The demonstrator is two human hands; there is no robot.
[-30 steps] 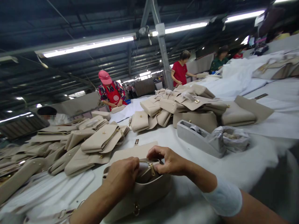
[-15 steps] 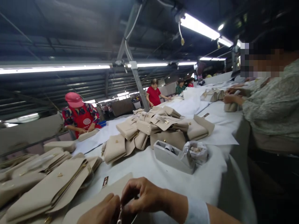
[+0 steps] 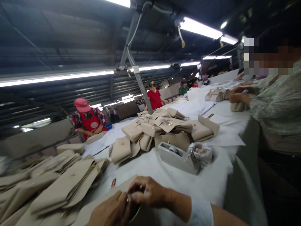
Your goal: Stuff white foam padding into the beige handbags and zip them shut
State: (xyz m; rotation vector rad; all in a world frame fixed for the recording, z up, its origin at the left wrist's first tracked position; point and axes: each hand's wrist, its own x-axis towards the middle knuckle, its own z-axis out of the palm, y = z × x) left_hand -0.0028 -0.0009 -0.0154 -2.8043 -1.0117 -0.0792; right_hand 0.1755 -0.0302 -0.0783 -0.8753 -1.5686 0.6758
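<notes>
Low in the head view, my left hand [image 3: 110,208] and my right hand [image 3: 150,192] meet fingertip to fingertip over a beige handbag [image 3: 91,213]. The fingers of both are closed. Between the right thumb and forefinger shows a small shiny metal piece [image 3: 129,197]; its kind is too small to tell. My left hand's fingers are curled against the same spot, and what they grip is hidden. Part of the handbag lies under my hands and runs out of the picture. A small dark tab with a metal plate [image 3: 113,182] shows just beyond its flap.
A grey tape dispenser [image 3: 178,158] stands ahead, with a plastic-lined container [image 3: 201,153] of small pieces beside it. Beige bags [image 3: 152,125] are heaped beyond; more bags [image 3: 63,182] lie left. A co-worker in a red apron [image 3: 90,121] and another at right [image 3: 277,97] handle bags.
The view has shifted slightly, so the table and bags appear further right. My hands stay together at the bag; the left hand shows more, and the fingertips have shifted a little upward.
</notes>
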